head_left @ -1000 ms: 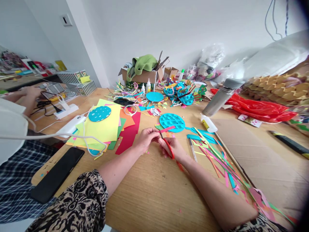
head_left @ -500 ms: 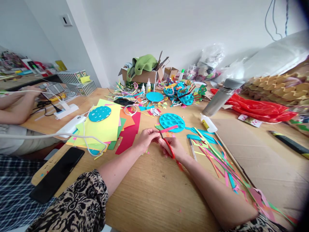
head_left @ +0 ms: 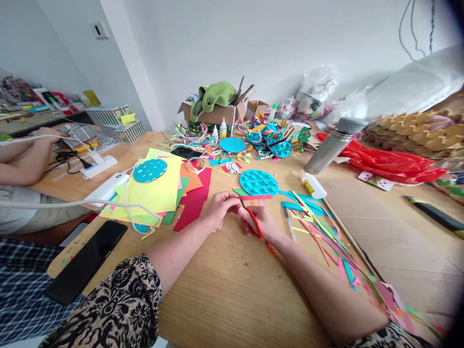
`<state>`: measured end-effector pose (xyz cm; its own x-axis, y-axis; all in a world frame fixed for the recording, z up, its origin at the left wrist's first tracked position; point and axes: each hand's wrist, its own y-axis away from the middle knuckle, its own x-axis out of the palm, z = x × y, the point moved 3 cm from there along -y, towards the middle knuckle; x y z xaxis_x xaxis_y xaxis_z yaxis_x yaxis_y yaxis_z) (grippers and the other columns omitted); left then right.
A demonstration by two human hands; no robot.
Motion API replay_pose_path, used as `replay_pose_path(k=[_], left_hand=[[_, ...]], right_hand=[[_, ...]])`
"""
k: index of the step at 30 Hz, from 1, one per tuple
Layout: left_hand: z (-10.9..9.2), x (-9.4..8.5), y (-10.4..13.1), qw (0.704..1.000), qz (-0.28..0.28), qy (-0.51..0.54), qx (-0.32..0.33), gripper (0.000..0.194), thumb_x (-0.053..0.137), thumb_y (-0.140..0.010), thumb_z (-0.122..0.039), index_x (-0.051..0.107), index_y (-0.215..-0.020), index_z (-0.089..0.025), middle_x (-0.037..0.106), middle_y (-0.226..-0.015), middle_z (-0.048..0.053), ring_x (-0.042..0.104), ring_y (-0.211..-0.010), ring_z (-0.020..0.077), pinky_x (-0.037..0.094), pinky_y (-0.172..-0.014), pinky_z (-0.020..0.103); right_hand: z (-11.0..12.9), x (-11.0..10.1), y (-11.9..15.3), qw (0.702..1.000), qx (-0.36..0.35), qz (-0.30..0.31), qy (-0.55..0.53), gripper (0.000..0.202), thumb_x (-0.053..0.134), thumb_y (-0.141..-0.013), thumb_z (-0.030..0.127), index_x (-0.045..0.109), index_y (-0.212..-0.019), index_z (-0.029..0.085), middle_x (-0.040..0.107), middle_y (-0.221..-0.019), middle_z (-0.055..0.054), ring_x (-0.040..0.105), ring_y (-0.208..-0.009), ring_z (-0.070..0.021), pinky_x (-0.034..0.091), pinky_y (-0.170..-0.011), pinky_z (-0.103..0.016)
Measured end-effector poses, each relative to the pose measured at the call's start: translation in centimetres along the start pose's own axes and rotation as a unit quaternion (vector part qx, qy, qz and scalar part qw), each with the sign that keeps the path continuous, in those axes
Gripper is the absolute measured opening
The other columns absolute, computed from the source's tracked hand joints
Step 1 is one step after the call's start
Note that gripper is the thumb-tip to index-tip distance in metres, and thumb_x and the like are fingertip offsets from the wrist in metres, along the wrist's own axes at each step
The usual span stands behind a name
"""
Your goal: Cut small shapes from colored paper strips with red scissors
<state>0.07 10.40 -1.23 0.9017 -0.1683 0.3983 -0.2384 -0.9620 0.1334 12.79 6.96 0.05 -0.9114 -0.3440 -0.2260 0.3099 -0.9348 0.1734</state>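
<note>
My right hand (head_left: 263,223) is closed around red-handled scissors (head_left: 254,221), whose dark blades point up and left toward my other hand. My left hand (head_left: 221,210) is pinched shut near the blade tips, at the left end of a narrow pink paper strip (head_left: 258,197). The strip runs level to the right, along the lower edge of a blue oval (head_left: 258,182) with a raised, scale-like surface. Just above my left fingertips lies a small green paper piece (head_left: 238,190). My fingers hide the strip's pinched end.
Coloured paper sheets (head_left: 159,193), a dotted blue oval (head_left: 150,170) and a phone (head_left: 86,262) lie left. Paper strips (head_left: 319,227), a pen (head_left: 290,224), a glue bottle (head_left: 313,185), a metal flask (head_left: 328,147) and cardboard (head_left: 384,232) are right. Another person's arm (head_left: 25,157) rests far left.
The pink strip's free end has swung down, from slanting across the blue oval to lying level at its lower edge. Both hands and the scissors stay nearly in place.
</note>
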Motion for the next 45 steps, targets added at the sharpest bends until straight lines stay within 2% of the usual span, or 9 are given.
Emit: replay_pose_path(k=[6, 15, 20, 28, 45], left_hand=[[0.11, 0.07, -0.01, 1.0, 0.007, 0.002, 0.0, 0.014, 0.07, -0.061, -0.023, 0.061, -0.066, -0.013, 0.06, -0.057, -0.001, 0.054, -0.053, 0.0084, 0.042, -0.055, 0.021], [0.12, -0.07, -0.09, 1.0, 0.004, 0.014, 0.005, 0.012, 0.069, -0.062, -0.021, 0.061, -0.066, -0.013, 0.06, -0.058, -0.001, 0.055, -0.053, 0.0089, 0.043, -0.055, 0.021], [0.23, -0.15, -0.18, 1.0, 0.008, 0.013, 0.006, 0.015, 0.069, -0.065, -0.026, 0.061, -0.067, -0.013, 0.061, -0.058, 0.0, 0.055, -0.053, 0.0088, 0.042, -0.054, 0.021], [-0.05, 0.04, 0.02, 1.0, 0.008, 0.0, -0.001, 0.016, 0.072, -0.06, -0.023, 0.061, -0.066, -0.012, 0.061, -0.058, -0.001, 0.054, -0.053, 0.0084, 0.042, -0.055, 0.021], [0.1, -0.08, -0.09, 1.0, 0.01, 0.0, -0.008, 0.015, 0.071, -0.06, -0.023, 0.061, -0.066, -0.013, 0.061, -0.059, -0.001, 0.054, -0.053, 0.0085, 0.042, -0.056, 0.022]], right_hand=[[-0.3, 0.1, -0.15, 1.0, -0.005, 0.0, -0.009, 0.055, 0.058, -0.069, 0.07, 0.044, -0.056, 0.019, 0.049, -0.04, 0.003, 0.048, -0.034, -0.0092, 0.032, -0.034, -0.019], [-0.38, -0.02, -0.31, 1.0, -0.016, -0.005, 0.005, 0.054, 0.057, -0.072, 0.069, 0.045, -0.056, 0.019, 0.048, -0.037, 0.003, 0.045, -0.032, -0.0086, 0.029, -0.033, -0.018], [-0.55, -0.03, -0.35, 1.0, -0.008, -0.01, 0.006, 0.054, 0.057, -0.072, 0.069, 0.044, -0.057, 0.019, 0.048, -0.038, 0.003, 0.047, -0.033, -0.0091, 0.028, -0.033, -0.018], [-0.37, 0.03, -0.22, 1.0, -0.011, -0.002, 0.011, 0.053, 0.057, -0.072, 0.068, 0.046, -0.058, 0.018, 0.05, -0.038, 0.003, 0.046, -0.033, -0.0091, 0.03, -0.034, -0.018], [-0.31, -0.11, -0.16, 1.0, -0.016, -0.006, 0.012, 0.053, 0.059, -0.072, 0.066, 0.044, -0.056, 0.018, 0.049, -0.037, 0.003, 0.046, -0.031, -0.0085, 0.028, -0.031, -0.017]])
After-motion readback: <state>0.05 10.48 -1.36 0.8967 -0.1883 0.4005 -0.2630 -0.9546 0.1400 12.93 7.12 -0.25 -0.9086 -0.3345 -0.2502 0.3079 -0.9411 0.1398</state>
